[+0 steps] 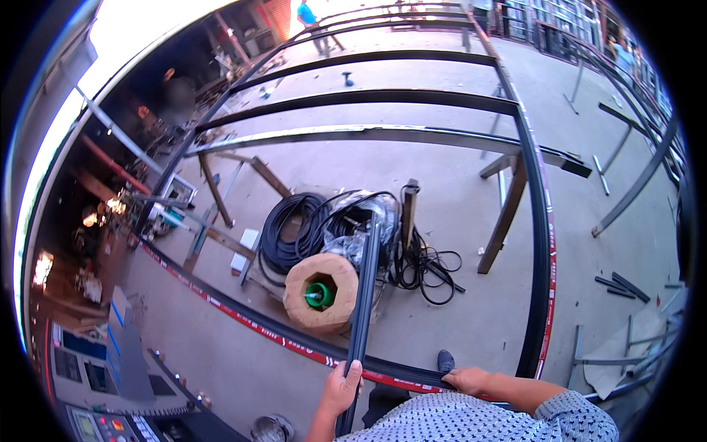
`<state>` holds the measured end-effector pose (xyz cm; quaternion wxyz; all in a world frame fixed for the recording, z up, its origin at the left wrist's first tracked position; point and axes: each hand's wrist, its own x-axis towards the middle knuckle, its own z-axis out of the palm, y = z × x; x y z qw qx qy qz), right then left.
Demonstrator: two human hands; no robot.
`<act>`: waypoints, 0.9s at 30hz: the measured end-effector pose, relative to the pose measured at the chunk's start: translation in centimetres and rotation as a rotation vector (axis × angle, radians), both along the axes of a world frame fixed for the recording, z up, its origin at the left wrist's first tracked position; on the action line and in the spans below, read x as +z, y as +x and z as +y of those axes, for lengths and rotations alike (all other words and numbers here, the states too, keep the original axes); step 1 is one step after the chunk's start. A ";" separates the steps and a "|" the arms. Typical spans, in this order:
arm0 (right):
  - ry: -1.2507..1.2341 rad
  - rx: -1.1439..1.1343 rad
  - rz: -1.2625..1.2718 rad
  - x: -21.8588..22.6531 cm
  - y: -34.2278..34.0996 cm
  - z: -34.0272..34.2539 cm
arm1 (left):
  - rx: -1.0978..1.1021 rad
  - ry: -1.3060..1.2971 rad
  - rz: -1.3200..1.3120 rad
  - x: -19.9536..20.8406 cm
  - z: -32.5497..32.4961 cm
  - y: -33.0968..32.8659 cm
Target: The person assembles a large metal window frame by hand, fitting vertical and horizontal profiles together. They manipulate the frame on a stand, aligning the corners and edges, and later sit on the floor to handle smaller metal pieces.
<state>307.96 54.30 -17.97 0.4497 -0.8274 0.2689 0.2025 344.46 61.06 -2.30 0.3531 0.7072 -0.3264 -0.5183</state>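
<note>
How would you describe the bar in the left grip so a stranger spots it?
Find the big black frame and its red-banded near side. Crossing that side is a long dark bar, held by the left grip. Unlike the frame's crossbars, it points away from the camera.

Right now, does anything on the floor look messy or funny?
Yes, the thin black cable sprawls in tangled loops. It looks messy because the black coil to its left is wound much more neatly.

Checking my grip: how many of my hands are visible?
2: the left hand grips the long, narrow, black, metal-looking bar; the right hand touches the near edge of the large, rectangular, black, metal-looking frame. Some fingers are hidden.
</note>
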 end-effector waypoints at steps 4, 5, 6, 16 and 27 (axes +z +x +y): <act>-0.037 -0.002 0.054 1.5 5.8 -1.3 | 0.089 -0.030 0.041 0.4 1.9 4.8; -0.022 -0.030 0.069 0.5 7.2 -1.4 | 0.099 -0.029 0.025 -0.3 2.6 6.6; -0.039 -0.048 0.062 0.9 9.5 -1.4 | 0.108 -0.029 0.005 -0.9 3.4 8.7; -0.377 -0.137 -0.116 2.3 34.2 -1.7 | 0.339 0.028 -0.220 -0.6 14.2 25.1; -0.541 -0.065 -0.198 -0.4 53.3 -4.5 | 0.795 0.053 -0.132 -0.9 23.1 30.4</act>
